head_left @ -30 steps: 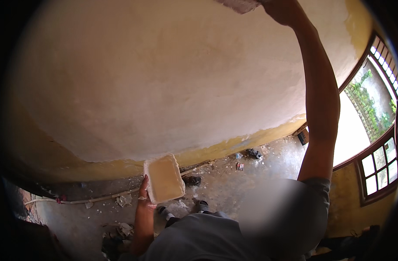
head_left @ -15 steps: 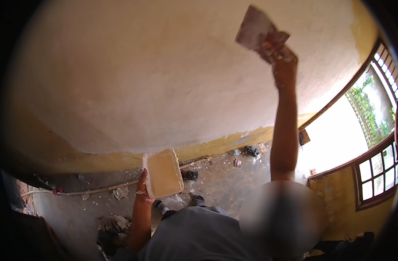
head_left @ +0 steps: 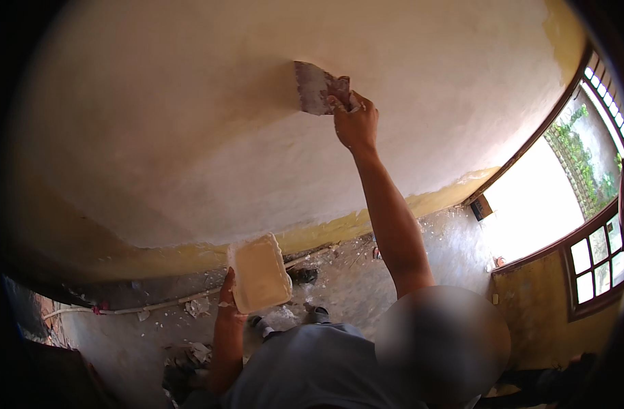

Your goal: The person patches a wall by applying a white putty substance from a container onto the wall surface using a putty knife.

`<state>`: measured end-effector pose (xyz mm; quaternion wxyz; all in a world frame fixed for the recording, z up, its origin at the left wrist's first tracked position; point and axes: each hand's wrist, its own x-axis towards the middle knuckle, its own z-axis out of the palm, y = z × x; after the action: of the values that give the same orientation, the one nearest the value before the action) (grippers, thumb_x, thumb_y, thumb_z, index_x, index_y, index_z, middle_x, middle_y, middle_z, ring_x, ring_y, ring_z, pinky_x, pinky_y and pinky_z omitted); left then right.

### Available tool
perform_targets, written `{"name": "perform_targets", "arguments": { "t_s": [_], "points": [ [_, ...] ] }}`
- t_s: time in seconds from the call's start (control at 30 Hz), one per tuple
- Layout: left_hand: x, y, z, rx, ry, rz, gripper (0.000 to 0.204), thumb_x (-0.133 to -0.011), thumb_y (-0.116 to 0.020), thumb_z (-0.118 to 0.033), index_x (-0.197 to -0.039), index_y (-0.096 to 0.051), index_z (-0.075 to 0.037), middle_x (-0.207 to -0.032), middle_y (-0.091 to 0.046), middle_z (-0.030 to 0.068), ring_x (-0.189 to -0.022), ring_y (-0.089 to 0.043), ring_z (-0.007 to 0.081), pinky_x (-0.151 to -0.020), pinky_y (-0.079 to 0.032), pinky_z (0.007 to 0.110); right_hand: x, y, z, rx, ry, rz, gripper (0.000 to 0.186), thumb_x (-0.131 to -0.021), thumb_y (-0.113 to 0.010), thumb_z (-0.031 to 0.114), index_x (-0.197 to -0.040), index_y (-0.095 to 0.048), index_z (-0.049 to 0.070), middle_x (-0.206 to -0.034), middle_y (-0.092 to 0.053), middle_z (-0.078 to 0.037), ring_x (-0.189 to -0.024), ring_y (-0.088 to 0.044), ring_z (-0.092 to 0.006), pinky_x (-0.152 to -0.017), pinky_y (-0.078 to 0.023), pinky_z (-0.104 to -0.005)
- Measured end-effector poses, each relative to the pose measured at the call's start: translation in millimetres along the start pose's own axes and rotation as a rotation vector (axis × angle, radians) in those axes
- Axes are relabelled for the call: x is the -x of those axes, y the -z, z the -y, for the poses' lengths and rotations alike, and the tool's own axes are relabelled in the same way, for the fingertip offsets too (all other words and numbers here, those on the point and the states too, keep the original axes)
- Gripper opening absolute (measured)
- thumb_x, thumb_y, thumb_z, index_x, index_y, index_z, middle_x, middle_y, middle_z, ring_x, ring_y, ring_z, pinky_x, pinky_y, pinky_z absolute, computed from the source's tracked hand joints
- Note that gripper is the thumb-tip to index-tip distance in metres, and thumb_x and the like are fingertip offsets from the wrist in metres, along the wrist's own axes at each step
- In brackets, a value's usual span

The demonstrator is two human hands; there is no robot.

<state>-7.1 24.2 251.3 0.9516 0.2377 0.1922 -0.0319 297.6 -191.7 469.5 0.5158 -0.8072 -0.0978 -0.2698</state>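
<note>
With my right hand (head_left: 358, 121) I grip a wide, plaster-smeared putty knife (head_left: 315, 88) by its handle end. Its blade points left and lies close to or against the pale, skim-coated wall (head_left: 189, 129); exact contact is hard to tell. Down at waist height, my left hand (head_left: 227, 294) is closed on the left side of a shallow rectangular tray (head_left: 290, 290). White filler crusts the tray's rim, and its inside looks coated in a cream colour. Most of the left fingers are hidden behind the tray.
Bare yellow paint (head_left: 305, 240) runs along the wall's bottom. A long pale pole (head_left: 155, 300) lies on the floor near the wall's foot, with scraps and white splashes around. Crumpled debris (head_left: 189, 361) sits lower left. On the right are a bright doorway (head_left: 537, 198) and a paned window (head_left: 598, 262).
My right hand has brought the putty knife left and down across the wall, and its blade now points left. The tray in my left hand has hardly shifted.
</note>
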Motion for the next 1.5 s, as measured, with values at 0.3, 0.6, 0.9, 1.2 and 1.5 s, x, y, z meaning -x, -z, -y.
{"name": "perform_targets", "arguments": {
  "t_s": [0.3, 0.6, 0.9, 1.2, 1.5],
  "points": [
    [-1.4, 6.6, 0.1, -0.042, 0.017, -0.042, 0.057, -0.095, -0.058, -0.04, -0.14, -0.045, -0.007, -0.131, -0.058, 0.012, -0.117, -0.058, 0.0293, -0.097, -0.05, 0.047, -10.9, 125.1, -104.4, -0.539, -0.066, -0.198, 0.023, -0.089, -0.063, -0.002, -0.112, -0.066, -0.003, -0.101, -0.069, -0.01, -0.087, -0.067, -0.017, -0.081, -0.057, -0.0273],
    [2.3, -3.6, -0.2, -0.077, 0.011, -0.054, 0.062, -0.092, -0.062, -0.04, -0.14, -0.044, -0.006, -0.132, -0.057, 0.014, -0.119, -0.058, 0.031, -0.099, -0.048, 0.049, 95.4, -40.2, -144.5, -0.008, -0.113, 0.074, 0.024, -0.084, -0.069, 0.024, -0.097, -0.071, 0.004, -0.081, -0.066, -0.025, -0.085, -0.061, -0.0458, -0.075, -0.051, -0.0441],
    [0.1, -8.1, 3.6, -0.069, 0.023, -0.063, 0.061, -0.092, -0.062, -0.04, -0.14, -0.044, -0.006, -0.131, -0.057, 0.0144, -0.118, -0.058, 0.0317, -0.1, -0.048, 0.049, 54.5, 105.5, -182.9, -0.541, -0.202, -0.172, 0.029, -0.087, -0.063, -0.004, -0.116, -0.065, -0.006, -0.109, -0.07, -0.013, -0.096, -0.067, -0.0193, -0.088, -0.055, -0.0318],
    [-9.0, -7.2, 7.0, -0.094, 0.064, -0.014, 0.058, -0.093, -0.061, -0.04, -0.138, -0.047, -0.006, -0.128, -0.06, 0.0126, -0.117, -0.059, 0.0292, -0.098, -0.05, 0.048, 9.0, 74.1, -133.1, 0.192, -0.093, -0.217, 0.025, -0.082, -0.069, 0.017, -0.105, -0.069, 0.007, -0.097, -0.071, -0.019, -0.094, -0.066, -0.0387, -0.083, -0.05, -0.0452],
    [-7.7, -22.5, 0.0, -0.055, 0.113, 0.096, 0.062, -0.093, -0.061, -0.043, -0.138, -0.047, -0.003, -0.128, -0.06, 0.0153, -0.114, -0.062, 0.0285, -0.096, -0.053, 0.045, 132.5, 106.4, -37.0, 0.048, 0.137, 0.342, 0.015, -0.086, -0.069, 0.006, -0.1, -0.075, 0.008, -0.109, -0.07, -0.011, -0.096, -0.068, -0.0217, -0.087, -0.056, -0.0336]
  ]
}}
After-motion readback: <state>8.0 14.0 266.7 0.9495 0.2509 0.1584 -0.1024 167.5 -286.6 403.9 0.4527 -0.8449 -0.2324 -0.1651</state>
